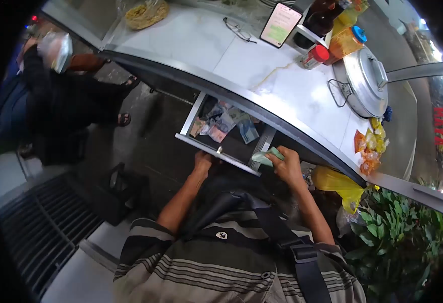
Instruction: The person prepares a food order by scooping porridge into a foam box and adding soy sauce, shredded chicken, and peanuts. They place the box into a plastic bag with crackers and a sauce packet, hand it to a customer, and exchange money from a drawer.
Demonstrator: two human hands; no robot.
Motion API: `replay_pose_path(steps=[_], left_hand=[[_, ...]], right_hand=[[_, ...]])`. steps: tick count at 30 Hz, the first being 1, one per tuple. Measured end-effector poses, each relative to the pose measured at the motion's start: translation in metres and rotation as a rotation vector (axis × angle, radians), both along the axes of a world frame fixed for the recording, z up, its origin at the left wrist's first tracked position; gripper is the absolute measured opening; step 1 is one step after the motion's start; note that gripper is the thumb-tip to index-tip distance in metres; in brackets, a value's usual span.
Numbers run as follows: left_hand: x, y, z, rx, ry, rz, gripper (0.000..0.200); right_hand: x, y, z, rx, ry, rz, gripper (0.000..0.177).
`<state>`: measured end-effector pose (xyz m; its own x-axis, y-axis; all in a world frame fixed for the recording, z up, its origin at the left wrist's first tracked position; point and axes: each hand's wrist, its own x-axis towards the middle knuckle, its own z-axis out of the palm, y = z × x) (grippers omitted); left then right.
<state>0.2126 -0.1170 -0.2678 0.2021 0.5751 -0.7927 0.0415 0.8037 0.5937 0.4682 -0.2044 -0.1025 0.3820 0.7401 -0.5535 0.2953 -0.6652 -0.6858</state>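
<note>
A drawer (238, 165) stands pulled out below the counter, with several crumpled banknotes (223, 126) inside, pinkish, grey and blue. My left hand (203, 160) is at the outside of the drawer's front panel, left of a small metal lock or knob (219, 150); its fingers are mostly hidden there. Closed on a folded greenish banknote (265, 157), my right hand (288, 165) is at the drawer's right front corner.
On the white counter (201, 43) are a phone (281, 24), glasses (239, 30), a red-lidded jar (314, 56), a metal pot (360, 83) and small sauce bags (370, 149). A yellow bag (337, 186) hangs at right beside leafy plants (403, 232). A person in dark clothing (55, 96) is at left.
</note>
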Motion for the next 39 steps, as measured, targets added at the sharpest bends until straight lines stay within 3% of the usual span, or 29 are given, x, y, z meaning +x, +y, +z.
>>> replay_pose_path(steps=[2,3,8,10,11,12,14,20,21,22,25,27,29,30,32,33,34,36,37,39], left_hand=[[-0.029,-0.028,-0.021,0.07,0.102,0.002,0.025],[-0.04,-0.04,-0.029,0.143,0.193,-0.014,0.028],[-0.042,-0.054,0.007,0.2,0.237,0.046,0.035],[-0.047,-0.058,-0.002,0.206,0.268,0.039,0.036],[-0.048,-0.059,-0.008,0.236,0.251,0.042,0.037],[-0.049,-0.061,-0.013,0.265,0.232,0.043,0.037],[-0.047,-0.06,-0.01,0.278,0.224,0.063,0.037],[-0.052,-0.063,-0.023,0.302,0.22,0.057,0.033],[-0.055,-0.064,-0.036,0.225,0.281,-0.036,0.034],[-0.053,-0.061,-0.037,0.152,0.339,-0.131,0.035],[-0.045,-0.055,-0.023,0.219,0.255,-0.061,0.023],[-0.063,-0.064,-0.102,0.399,0.309,-0.27,0.035],[-0.054,-0.053,-0.04,0.6,0.478,-0.414,0.038],[-0.053,-0.048,-0.034,0.604,0.481,-0.41,0.038],[-0.052,-0.037,-0.028,0.747,0.424,-0.646,0.036],[-0.035,-0.025,-0.003,0.681,0.564,-0.649,0.031],[-0.034,-0.016,0.025,0.935,0.602,-0.842,0.028],[-0.039,-0.015,0.037,0.913,0.541,-0.818,0.029],[-0.04,-0.015,0.035,0.857,0.499,-0.798,0.029],[-0.043,-0.01,0.03,0.725,0.416,-0.768,0.03]], right_hand=[[-0.005,0.005,-0.027,0.07,-0.095,0.206,0.028],[-0.009,0.014,-0.027,-0.033,-0.008,0.216,0.028],[-0.023,0.049,-0.053,0.047,-0.13,0.348,0.022],[-0.039,0.061,-0.059,0.334,-0.633,0.528,0.023],[-0.046,0.07,-0.065,0.298,-0.488,0.639,0.026],[-0.057,0.078,-0.075,0.301,-0.482,0.642,0.026],[-0.08,0.092,-0.098,0.415,-0.405,0.889,0.033],[-0.102,0.112,-0.13,0.202,-0.452,0.899,0.043],[-0.097,0.111,-0.134,0.224,-0.452,0.866,0.03],[-0.092,0.11,-0.139,0.225,-0.454,0.867,0.03],[-0.077,0.106,-0.139,0.331,-0.383,0.808,0.019],[-0.07,0.101,-0.126,0.347,-0.317,0.757,0.016],[-0.064,0.095,-0.127,0.432,-0.259,0.691,0.013],[-0.06,0.091,-0.122,0.438,-0.259,0.694,0.013],[-0.05,0.087,-0.105,0.345,-0.289,0.815,0.013],[-0.049,0.086,-0.093,0.352,-0.214,0.693,0.013],[-0.052,0.086,-0.084,0.368,-0.129,0.583,0.012],[-0.051,0.096,-0.078,0.722,-0.203,0.59,0.011],[-0.058,0.114,-0.06,0.753,-0.198,0.618,0.011],[-0.064,0.138,-0.012,0.564,-0.066,0.481,0.011]])
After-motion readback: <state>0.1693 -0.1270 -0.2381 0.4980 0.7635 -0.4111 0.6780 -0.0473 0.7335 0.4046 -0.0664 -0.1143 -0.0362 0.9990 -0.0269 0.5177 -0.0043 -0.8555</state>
